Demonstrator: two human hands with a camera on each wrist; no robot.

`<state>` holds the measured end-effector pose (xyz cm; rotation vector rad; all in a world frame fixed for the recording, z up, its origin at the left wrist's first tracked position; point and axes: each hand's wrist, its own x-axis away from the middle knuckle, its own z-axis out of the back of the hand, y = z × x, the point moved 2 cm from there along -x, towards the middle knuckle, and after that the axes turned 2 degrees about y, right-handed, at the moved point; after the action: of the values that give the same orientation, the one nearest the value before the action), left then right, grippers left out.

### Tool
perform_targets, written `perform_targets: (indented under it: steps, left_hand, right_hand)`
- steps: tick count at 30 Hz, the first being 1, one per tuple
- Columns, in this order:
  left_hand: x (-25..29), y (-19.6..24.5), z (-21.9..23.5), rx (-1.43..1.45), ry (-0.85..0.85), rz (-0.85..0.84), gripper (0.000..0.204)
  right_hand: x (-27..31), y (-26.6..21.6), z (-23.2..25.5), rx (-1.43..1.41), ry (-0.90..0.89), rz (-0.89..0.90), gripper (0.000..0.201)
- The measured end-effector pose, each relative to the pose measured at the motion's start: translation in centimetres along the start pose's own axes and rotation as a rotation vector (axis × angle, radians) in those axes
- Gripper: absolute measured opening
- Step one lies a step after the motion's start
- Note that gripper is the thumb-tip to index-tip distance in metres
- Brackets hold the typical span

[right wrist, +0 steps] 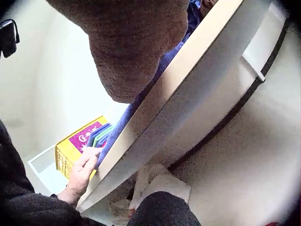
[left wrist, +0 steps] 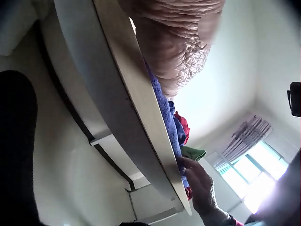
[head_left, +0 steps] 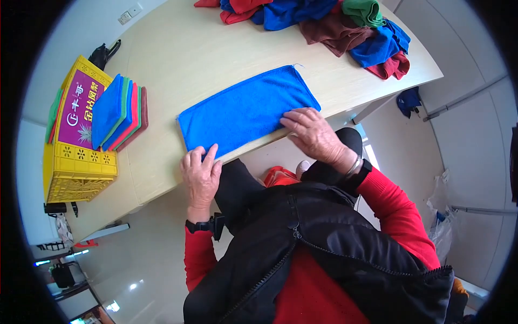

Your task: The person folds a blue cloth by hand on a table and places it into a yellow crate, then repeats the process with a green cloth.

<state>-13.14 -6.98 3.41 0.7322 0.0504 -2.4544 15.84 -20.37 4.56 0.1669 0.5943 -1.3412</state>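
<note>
One blue cloth [head_left: 243, 110] lies spread out on the table [head_left: 162, 59], to the right of the one yellow crate [head_left: 81, 168], your landmark here. Your two hands are both at its near edge. Your left hand [head_left: 199, 175] touches the near corner on the crate side, its fingers loosely bent and released, gripping nothing. Your right hand [head_left: 314, 135] rests on the cloth near the end away from the crate, fingers relaxed and slightly bent, not clenched. Just beside the crate, against its purple label side, stands one stack of at least five folded cloths [head_left: 120, 116], in blue, green, red and brown. Well apart from the crate, beyond the blue cloth, lies one heap of crumpled cloths [head_left: 332, 33], too overlapped to count.
</note>
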Motion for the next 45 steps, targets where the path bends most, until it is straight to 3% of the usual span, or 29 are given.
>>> perform_targets:
  steps: [5,8,12,14,17,21,30,34,38,41,45]
  left_hand:
    - [0.1,-1.0,0.8,-0.040,0.010,0.021,0.034]
    - [-0.6,-0.6,0.3,0.001,0.006,0.107,0.032]
    - [-4.7,1.3,-1.5,0.047,0.040,0.087,0.038]
    - [-6.5,1.5,-2.6,0.064,0.063,0.053,0.042]
    - [-7.7,-0.4,-5.2,0.040,-0.177,0.223,0.056]
    - [-6.7,-2.0,-5.4,-0.117,-0.279,0.290,0.066]
    - [-4.9,-5.0,-4.2,-0.121,-0.283,0.489,0.066]
    - [-5.3,-3.8,-3.4,-0.353,-0.236,0.508,0.064]
    - [-8.5,2.0,-3.4,-0.095,-0.135,0.183,0.061]
    - [-8.8,2.2,-6.1,-0.020,-0.194,0.142,0.061]
    - [-8.2,0.5,-6.3,-0.041,-0.199,0.183,0.061]
  right_hand:
    - [0.2,2.6,1.2,0.031,0.035,-0.083,0.043]
    - [-0.5,3.5,1.7,0.031,0.108,-0.255,0.040]
    - [-5.5,0.8,-0.5,-0.108,0.113,-0.273,0.043]
    - [-7.3,0.6,-2.6,0.113,0.021,-0.279,0.053]
    - [-7.6,2.9,-4.9,0.182,-0.074,-0.319,0.061]
    - [-7.2,5.7,-6.2,0.236,-0.107,-0.351,0.067]
    - [-6.4,7.9,-4.1,0.265,-0.125,-0.450,0.065]
    - [-6.9,6.3,-3.6,0.430,-0.095,-0.467,0.063]
    - [-9.0,0.7,-5.0,0.214,-0.108,-0.214,0.062]
    - [-9.1,0.5,-7.0,0.152,-0.140,-0.185,0.061]
    - [-9.0,2.6,-7.0,0.151,-0.170,-0.205,0.060]
